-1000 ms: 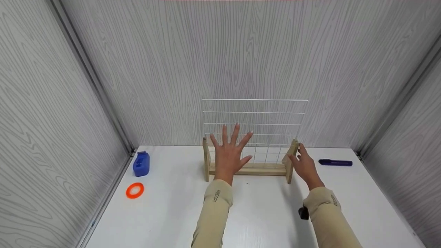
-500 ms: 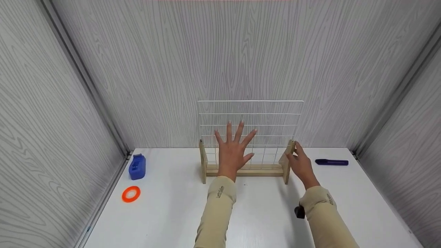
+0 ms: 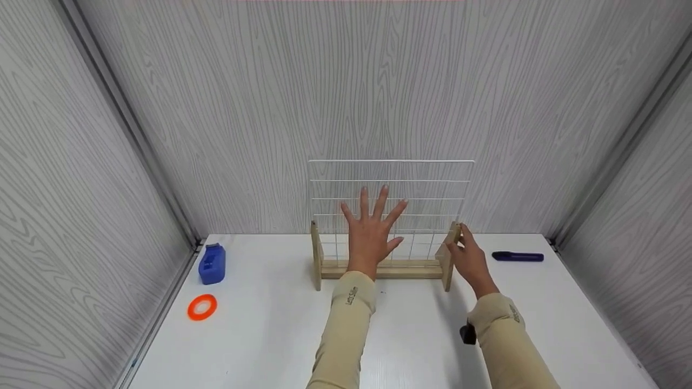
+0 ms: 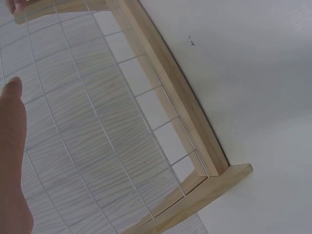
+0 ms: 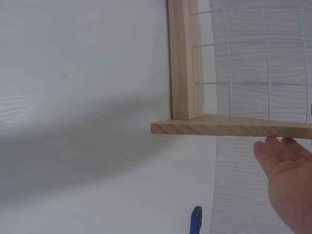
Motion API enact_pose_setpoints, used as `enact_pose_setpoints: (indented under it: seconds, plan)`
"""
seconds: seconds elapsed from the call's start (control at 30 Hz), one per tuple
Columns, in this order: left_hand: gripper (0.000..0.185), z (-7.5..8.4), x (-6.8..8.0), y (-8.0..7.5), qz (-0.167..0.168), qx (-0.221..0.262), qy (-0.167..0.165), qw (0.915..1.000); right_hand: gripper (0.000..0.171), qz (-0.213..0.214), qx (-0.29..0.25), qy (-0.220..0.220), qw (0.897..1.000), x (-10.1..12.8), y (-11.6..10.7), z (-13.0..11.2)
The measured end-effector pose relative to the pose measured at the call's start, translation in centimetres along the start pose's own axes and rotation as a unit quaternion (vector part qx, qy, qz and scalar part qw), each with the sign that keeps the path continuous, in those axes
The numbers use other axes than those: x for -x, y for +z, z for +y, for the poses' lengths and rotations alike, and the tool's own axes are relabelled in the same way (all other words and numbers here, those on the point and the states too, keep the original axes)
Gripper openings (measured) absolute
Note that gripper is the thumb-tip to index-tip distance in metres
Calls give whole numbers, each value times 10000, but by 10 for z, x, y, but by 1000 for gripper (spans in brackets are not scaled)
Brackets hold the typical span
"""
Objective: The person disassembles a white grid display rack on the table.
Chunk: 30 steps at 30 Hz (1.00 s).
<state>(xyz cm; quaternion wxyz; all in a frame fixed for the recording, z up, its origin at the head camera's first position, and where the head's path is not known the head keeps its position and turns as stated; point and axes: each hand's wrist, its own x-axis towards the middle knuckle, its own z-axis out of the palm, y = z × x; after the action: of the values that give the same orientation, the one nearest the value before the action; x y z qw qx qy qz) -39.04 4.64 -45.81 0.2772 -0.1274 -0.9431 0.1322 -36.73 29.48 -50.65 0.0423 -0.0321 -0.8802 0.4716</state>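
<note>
A display rack (image 3: 411, 272) with a white wire grid and a wooden base stands upright at the back of the table. My left hand (image 3: 370, 237) is spread flat in front of the grid, fingers straight and pointing up. Its thumb (image 4: 12, 92) shows beside the wires in the left wrist view. At the rack's right end, my right hand (image 3: 470, 262) pinches the upper part of the wooden side panel (image 3: 448, 265). In the right wrist view, its fingertips (image 5: 273, 142) meet the panel's outer face, and the thumb is mostly out of frame.
On the left lie a blue tape dispenser (image 3: 212, 264) and an orange ring-shaped roll (image 3: 202, 307). Right of the rack is a dark purple pen-shaped thing (image 3: 518, 256). Grey wood-grain walls (image 3: 389, 81) enclose the white table (image 3: 270, 335) at the back and sides.
My left hand has slid right and slightly up across the grid, fingers still spread. The right hand stays at the side panel, its fingers a little closer in. The head view has shifted slightly.
</note>
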Motion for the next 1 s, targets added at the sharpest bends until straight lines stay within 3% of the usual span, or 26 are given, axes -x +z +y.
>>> enact_pose_setpoints:
  seconds: [0.53,1.0]
  plan:
    - [91,10,-11,3,91,279,-92,9995,65,238,44,-68,9997,-5,2,-5]
    - [93,20,-21,6,138,187,-99,9997,61,556,24,-90,9984,-9,7,-5]
